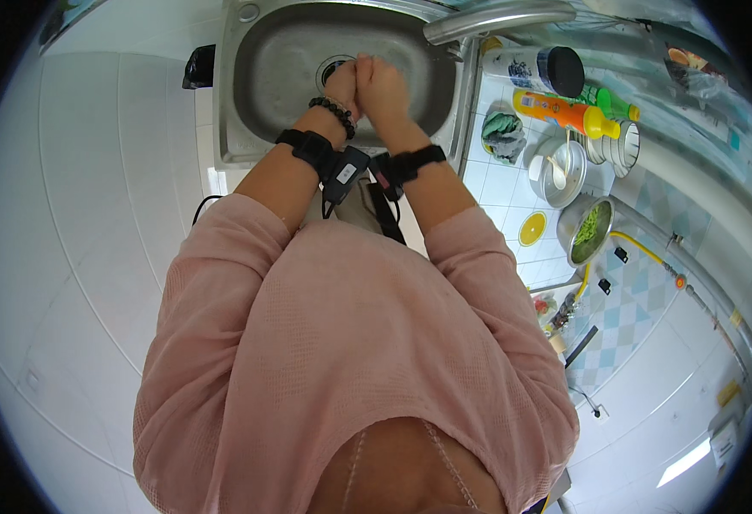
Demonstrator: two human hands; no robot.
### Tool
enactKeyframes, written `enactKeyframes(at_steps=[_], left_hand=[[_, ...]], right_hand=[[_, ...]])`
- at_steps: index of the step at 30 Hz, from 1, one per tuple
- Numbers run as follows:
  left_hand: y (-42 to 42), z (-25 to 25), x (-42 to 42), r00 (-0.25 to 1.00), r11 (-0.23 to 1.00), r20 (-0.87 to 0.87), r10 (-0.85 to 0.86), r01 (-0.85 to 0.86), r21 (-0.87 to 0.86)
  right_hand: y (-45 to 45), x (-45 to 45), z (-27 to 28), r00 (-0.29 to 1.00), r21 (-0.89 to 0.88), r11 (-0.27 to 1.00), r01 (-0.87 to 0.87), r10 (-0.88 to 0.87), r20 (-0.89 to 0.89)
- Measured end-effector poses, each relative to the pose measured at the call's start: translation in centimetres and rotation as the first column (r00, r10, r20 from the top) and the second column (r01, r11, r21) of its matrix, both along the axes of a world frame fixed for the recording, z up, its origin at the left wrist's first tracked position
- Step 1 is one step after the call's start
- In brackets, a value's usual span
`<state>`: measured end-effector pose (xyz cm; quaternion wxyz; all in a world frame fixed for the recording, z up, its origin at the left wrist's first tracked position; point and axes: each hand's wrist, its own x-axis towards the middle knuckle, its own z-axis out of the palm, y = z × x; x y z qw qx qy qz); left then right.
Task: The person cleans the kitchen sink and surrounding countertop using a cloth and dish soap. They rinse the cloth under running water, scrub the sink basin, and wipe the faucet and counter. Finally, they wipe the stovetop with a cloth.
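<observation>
My left hand (341,85) and my right hand (382,88) are pressed together over the stainless steel sink (279,70). Their fingers are curled against each other, and whether anything lies between them is hidden. Just under the left hand is the dark drain (328,69), partly covered by it. A dark bead bracelet (333,115) circles the left wrist. Black straps with small devices are on both forearms, the left device (345,175) close to the right one (385,177). The metal faucet (498,22) sits at the sink's upper right, away from both hands.
On the tiled counter to the right are a black-lidded jar (530,67), an orange bottle (562,114), a green bottle (610,104), a bagged green cloth-like item (504,136), stacked bowls (620,148), a clear bowl with a spoon (552,177) and a metal bowl of green vegetables (565,225).
</observation>
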<state>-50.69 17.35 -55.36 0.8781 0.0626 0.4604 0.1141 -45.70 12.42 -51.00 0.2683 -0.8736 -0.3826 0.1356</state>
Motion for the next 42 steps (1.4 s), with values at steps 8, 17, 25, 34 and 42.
enactKeyframes(at_steps=[8, 17, 25, 34, 42], left_hand=[[1.2, -0.9, -1.4, 0.974, 0.983, 0.139, -0.177, 0.182, -0.026], [0.2, 3.7, -0.9, 0.994, 0.992, -0.044, -0.104, 0.107, 0.067], [0.1, 4.2, -2.4, 0.989, 0.998, 0.137, 0.06, -0.059, -0.012], [0.3, 5.0, -1.5, 0.949, 0.99, 0.281, 0.142, -0.134, -0.046], [0.3, 5.6, -1.6, 0.934, 0.985, 0.318, 0.165, -0.141, -0.097]], right_hand=[[-0.9, -1.0, 0.0, 0.999, 0.133, 0.991, -0.022, 0.018, 0.031], [-2.5, 5.8, -2.0, 0.944, 0.272, 0.904, 0.328, -0.305, -0.126], [-3.2, 13.2, -1.4, 0.967, -0.078, 0.991, 0.105, -0.084, 0.239], [-4.1, 12.4, -1.9, 0.982, 0.179, 0.979, 0.099, -0.125, 0.142], [-5.2, 10.5, -1.0, 0.983, 0.197, 0.97, 0.144, -0.164, 0.088]])
